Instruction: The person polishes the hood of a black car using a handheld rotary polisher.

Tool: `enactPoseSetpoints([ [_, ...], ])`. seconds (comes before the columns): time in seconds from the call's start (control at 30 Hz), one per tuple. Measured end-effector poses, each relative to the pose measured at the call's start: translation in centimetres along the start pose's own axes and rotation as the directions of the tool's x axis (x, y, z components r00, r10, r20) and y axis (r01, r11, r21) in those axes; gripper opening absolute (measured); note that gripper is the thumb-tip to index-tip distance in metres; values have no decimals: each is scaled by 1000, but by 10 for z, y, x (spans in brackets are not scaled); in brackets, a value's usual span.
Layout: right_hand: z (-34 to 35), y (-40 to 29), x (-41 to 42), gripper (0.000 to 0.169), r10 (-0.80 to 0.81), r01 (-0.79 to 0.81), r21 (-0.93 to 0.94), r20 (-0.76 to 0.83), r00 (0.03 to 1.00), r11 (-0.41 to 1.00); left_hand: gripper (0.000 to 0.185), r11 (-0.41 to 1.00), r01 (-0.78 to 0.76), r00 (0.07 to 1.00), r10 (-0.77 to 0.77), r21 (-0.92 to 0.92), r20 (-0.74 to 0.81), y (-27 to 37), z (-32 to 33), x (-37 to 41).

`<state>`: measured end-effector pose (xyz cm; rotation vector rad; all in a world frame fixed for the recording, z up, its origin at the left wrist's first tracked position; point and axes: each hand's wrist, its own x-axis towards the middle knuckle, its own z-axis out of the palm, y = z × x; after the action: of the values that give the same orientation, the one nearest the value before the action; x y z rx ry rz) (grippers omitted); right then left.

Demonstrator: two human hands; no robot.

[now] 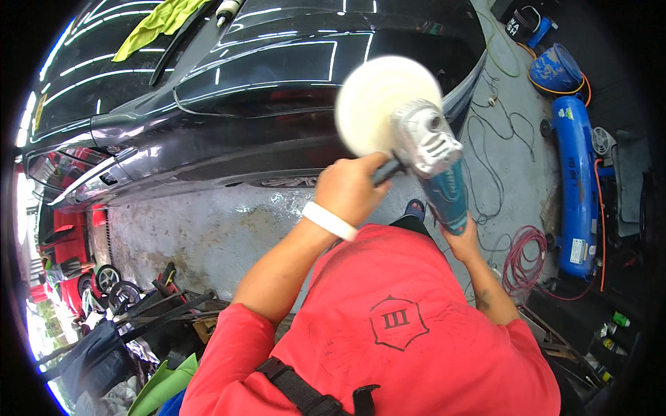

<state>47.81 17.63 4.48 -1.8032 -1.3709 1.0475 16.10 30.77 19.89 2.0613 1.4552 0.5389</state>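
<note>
A teal electric rotary polisher [445,190] with a silver gear head is held in front of my chest. My left hand [349,186], with a white band at the wrist, grips its black side handle [387,170]. Around the rear end of the teal body, my right hand [463,240] is closed, partly hidden by the tool. The round cream polishing pad [374,99] looks blurred and faces the glossy black car [260,104] near its front corner. Whether the pad touches the paint, I cannot tell.
A yellow-green cloth [156,27] and a bottle [227,10] lie by the windscreen. On the right stand a blue air compressor [575,182] and a blue bucket [555,67]. Cables [489,171] and a coiled red hose [523,260] cross the floor. Clutter, including wheels [108,278], fills the lower left.
</note>
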Motion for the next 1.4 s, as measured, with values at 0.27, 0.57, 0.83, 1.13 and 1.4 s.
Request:
enactPoseSetpoints([
  [0.27,2,25,-16,58,57,-57,44,11,998,997,44,1000,-15,996,14,22,83,12,-6,8],
  [0.57,65,-111,24,94,-205,229,-45,306,930,972,31,981,185,967,-193,-64,-166,-90,-94,-62],
  [0.83,106,-165,60,97,-266,324,-88,394,880,942,21,907,349,867,-408,-237,-285,-128,-134,-88],
  [1.13,2,-14,24,83,-74,84,-55,169,983,995,49,975,86,991,-105,-203,-87,-43,11,-48],
  [1.4,-31,70,3,87,20,6,-179,143,990,984,45,950,88,996,-82,-299,30,-41,73,-49],
])
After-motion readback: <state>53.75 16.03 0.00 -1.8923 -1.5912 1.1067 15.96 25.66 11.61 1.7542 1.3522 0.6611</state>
